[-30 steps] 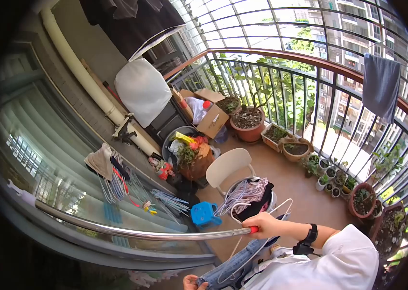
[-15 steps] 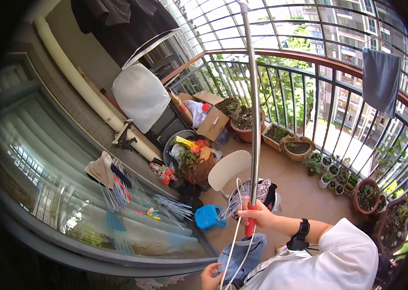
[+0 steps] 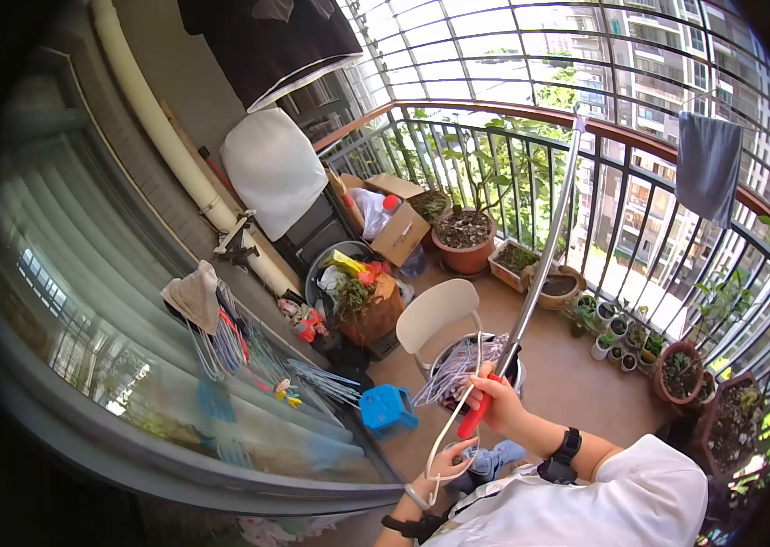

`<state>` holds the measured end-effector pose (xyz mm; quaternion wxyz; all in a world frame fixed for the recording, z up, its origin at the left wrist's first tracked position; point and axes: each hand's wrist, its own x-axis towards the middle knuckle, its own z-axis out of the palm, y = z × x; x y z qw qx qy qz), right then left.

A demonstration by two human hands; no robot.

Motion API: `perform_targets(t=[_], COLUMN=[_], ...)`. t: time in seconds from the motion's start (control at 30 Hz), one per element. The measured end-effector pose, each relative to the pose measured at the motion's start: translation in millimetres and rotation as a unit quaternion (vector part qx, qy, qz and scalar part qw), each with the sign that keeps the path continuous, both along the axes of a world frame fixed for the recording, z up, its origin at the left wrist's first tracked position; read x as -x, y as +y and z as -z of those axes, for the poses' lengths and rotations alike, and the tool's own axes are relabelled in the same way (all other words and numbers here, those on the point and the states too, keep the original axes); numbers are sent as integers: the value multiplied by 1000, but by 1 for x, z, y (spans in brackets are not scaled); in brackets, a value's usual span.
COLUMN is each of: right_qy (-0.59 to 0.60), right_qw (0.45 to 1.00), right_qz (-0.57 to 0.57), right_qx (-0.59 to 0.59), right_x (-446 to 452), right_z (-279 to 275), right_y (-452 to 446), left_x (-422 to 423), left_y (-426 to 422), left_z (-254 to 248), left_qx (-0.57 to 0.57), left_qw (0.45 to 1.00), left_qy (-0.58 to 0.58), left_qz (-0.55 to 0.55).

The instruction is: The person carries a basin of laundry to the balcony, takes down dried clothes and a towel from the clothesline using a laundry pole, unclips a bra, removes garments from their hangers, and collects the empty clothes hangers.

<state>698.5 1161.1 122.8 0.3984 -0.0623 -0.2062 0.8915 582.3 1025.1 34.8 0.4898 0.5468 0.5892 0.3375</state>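
Observation:
My right hand is closed around the red grip of a long metal pole. The pole slants up to the right, its tip near the balcony railing. A thin cream clothes hanger passes beside that hand, seemingly also held in its fingers, and its lower end loops over my left hand. My left fingers are bent at the edge of a blue denim garment in front of my body and seem to grip it; their tips are partly hidden.
A basin of striped cloth stands by a beige chair. A blue stool is to the left, near hangers by the glass door. Potted plants line the railing. A grey cloth hangs at right.
The pole has swung from nearly upright to a slant toward the right, and its tip is lower. My left hand has risen toward the right hand, with the hanger now looped across it.

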Motion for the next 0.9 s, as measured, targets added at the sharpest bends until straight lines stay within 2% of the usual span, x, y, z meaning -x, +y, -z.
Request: perform_targets(t=[0.03,0.07,0.13,0.17,0.2,0.27,0.3,0.33,0.4,0.43,0.5,0.6,0.63,0.67,0.73,0.87,0.9], right_qy=[-9,-19,-3,3,13,19,29,29,13,29,45,78,42,5,8,-32,-56], right_qw=[1000,1000,1000,1000,1000,1000,999,999,999,998,997,993,996,998,997,999,998], right_qz=[-1,-2,-12,-15,-16,-12,-10,-10,12,17,9,-10,-8,-6,-15,14,30], right_qx=[2,5,3,5,0,9,27,19,39,48,64,85,76,67,77,16,-1], right_x=[0,-1,2,2,3,1,1,2,5,7,13,18,19,20,17,3,-2], right_z=[-5,-8,-11,-9,-8,-10,-11,-11,-11,-15,-16,-18,-16,-15,-16,-10,-11], right_y=[-1,-1,-2,-1,3,7,8,10,11,9,7,-6,-9,-10,-6,22,29], left_x=[3,6,9,13,15,23,24,21,14,11,6,6,9,15,30,72,72], left_y=[-3,-4,-1,2,-6,-17,-22,-26,-31,-31,-33,-31,-31,-33,-48,-115,-134], left_z=[-6,-5,-11,-28,-16,15,4,11,19,17,10,11,10,9,11,-5,-29], left_qx=[55,58,-14,158,154,64,27,83,-14,-18,-139,-150,-145,-149,-140,-24,-25], left_qw=[997,997,987,966,967,963,983,985,993,993,984,974,971,971,969,966,959], left_qy=[-11,-17,-26,-71,-74,-195,-90,-139,-117,-117,50,114,133,132,77,79,-13], left_qz=[45,42,161,190,190,177,157,64,-14,-16,-103,-124,-134,-134,-190,-243,-281])
